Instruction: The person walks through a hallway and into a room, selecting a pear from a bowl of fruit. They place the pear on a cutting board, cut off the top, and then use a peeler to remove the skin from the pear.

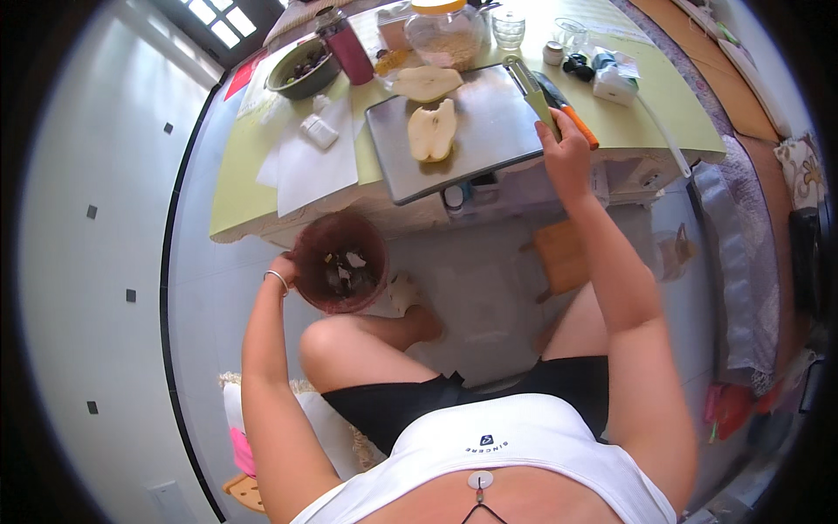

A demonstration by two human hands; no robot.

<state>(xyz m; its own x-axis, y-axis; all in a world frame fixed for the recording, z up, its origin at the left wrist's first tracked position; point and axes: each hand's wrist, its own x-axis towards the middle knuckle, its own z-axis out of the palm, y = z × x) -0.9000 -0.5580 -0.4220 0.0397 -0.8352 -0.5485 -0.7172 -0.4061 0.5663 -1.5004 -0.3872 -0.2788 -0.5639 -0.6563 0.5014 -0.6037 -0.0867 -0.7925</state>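
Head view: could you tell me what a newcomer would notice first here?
Two pale pear halves lie on a metal board on the green table. The right hand rests at the board's edge by an orange-handled knife, while the left hand holds a reddish scrap bucket below.

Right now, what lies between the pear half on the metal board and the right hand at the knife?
In the head view, only bare metal board separates the pear half from the right hand, which rests on the orange-handled knife at the board's right edge.
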